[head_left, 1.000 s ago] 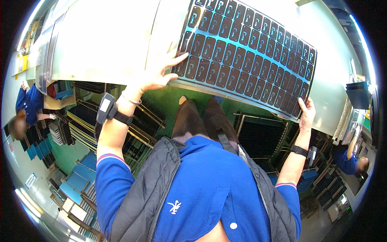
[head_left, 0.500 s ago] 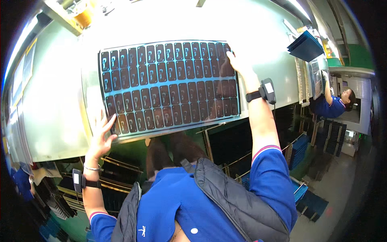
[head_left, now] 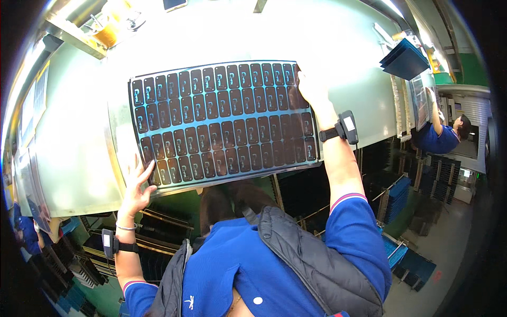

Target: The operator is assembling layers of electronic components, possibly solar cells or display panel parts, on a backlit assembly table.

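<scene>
A large glossy sheet [head_left: 224, 117], blue and patterned with several rows of dark rounded rectangles, lies tilted slightly over the bright worktable. My left hand [head_left: 137, 187] grips its lower left edge, with the fingertips over the border and the thumb beside it. At the upper right edge, my right hand [head_left: 315, 95] holds the sheet, and part of its fingers is lost in glare. A dark band with a small box sits on each wrist.
The pale worktable [head_left: 364, 100] glows under the sheet. Blue panels [head_left: 405, 61] stand at its right end. An orange container [head_left: 105, 36] and a phone [head_left: 174, 4] are at the back. Racks [head_left: 393, 201] of panels stand below the edge; a co-worker [head_left: 441, 138] works at right.
The whole view has shifted a little, bringing a phone into sight at the back. The sheet appears slightly lower in view, with both hands still on the same edges.
</scene>
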`<state>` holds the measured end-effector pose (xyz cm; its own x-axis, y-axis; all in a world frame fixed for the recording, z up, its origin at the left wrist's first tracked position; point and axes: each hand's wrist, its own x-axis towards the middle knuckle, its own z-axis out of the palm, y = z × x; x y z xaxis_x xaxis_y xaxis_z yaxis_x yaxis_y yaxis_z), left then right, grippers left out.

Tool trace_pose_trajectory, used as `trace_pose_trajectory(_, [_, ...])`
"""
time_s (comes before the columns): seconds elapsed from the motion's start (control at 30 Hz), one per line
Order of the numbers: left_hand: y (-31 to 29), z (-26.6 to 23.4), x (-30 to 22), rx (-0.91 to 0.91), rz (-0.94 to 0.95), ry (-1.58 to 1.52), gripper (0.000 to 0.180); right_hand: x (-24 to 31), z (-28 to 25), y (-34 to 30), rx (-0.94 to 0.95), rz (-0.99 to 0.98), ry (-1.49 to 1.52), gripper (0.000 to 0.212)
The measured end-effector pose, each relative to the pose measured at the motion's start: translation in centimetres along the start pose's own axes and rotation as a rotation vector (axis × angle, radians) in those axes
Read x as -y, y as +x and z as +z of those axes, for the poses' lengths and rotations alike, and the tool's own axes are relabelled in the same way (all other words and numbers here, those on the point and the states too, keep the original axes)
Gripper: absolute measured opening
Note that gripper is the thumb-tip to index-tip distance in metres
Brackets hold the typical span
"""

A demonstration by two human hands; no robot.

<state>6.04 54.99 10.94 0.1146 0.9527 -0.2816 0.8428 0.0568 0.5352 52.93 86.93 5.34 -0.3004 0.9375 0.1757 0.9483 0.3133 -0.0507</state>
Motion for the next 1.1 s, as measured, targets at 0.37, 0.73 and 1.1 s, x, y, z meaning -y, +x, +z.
trace_pose_trajectory(0.37, [-1.0,0.6,-0.4,-0.074,-0.089,0.07,0.079,4.6,-3.2,1.5,0.115,0.051,-0.42,0.038])
trace_pose_trajectory(0.73, [7.8,2.7,-5.6,-0.263,0.141,0.289,0.053,4.3,2.1,-0.7,-0.303,0.085,0.096,0.046])
trace_pose_trajectory(1.1, [19.8,0.2,1.1,-0.762,0.036,0.404,0.041,0.4,0.8,-2.8,-0.069,-0.06,0.216,0.078])
